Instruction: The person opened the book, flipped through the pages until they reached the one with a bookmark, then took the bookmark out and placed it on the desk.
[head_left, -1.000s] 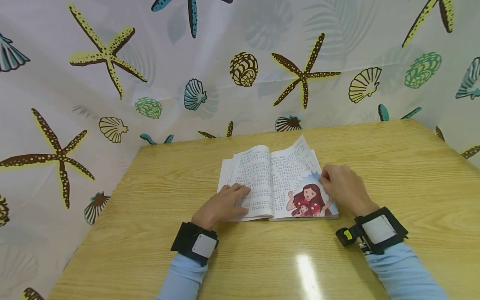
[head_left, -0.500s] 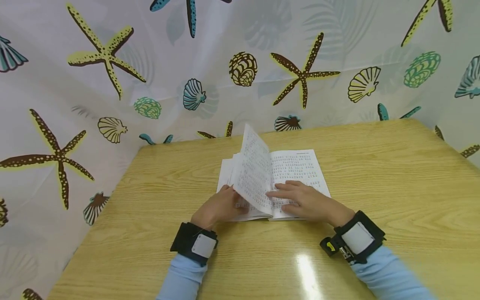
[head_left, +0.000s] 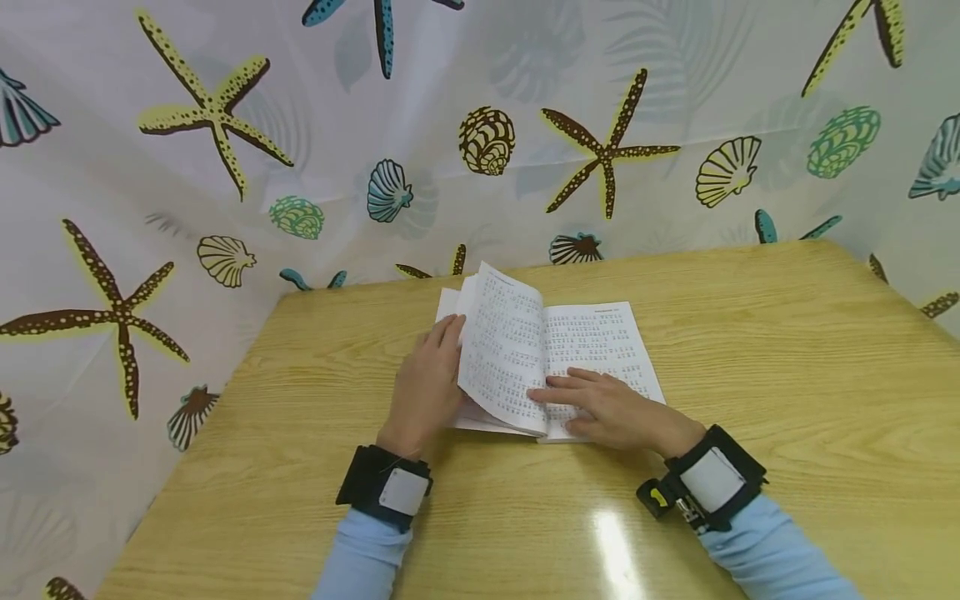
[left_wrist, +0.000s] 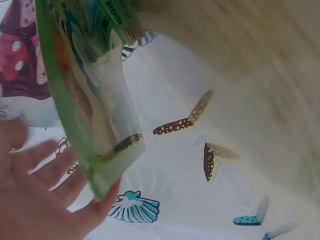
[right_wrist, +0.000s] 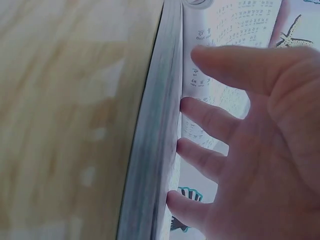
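- The book (head_left: 603, 342) lies on the tabletop (head_left: 525, 521), spread at inner pages, printed text facing up.
- One printed leaf (head_left: 501, 350) stands tilted above the left half of the book, attached at the spine.
- Left hand (head_left: 423, 379): positioned at the left edge of the book. Fingers are extended and somewhat spread, with fingertips at the page margin. The thumb is hidden in the head view; a firm grip cannot be confirmed.
- Green cover (left_wrist: 56, 95): on the outer side of the book, visible in the left wrist view, partly in front of the left hand.
- Right hand (head_left: 622, 412): resting on the right page of the book, near the spine. Fingers are nearly straight and slightly parted; fingertips touch the paper; nothing is gripped.
- Patterned cloth (head_left: 450, 75): hangs behind the book, printed with starfish and shells.
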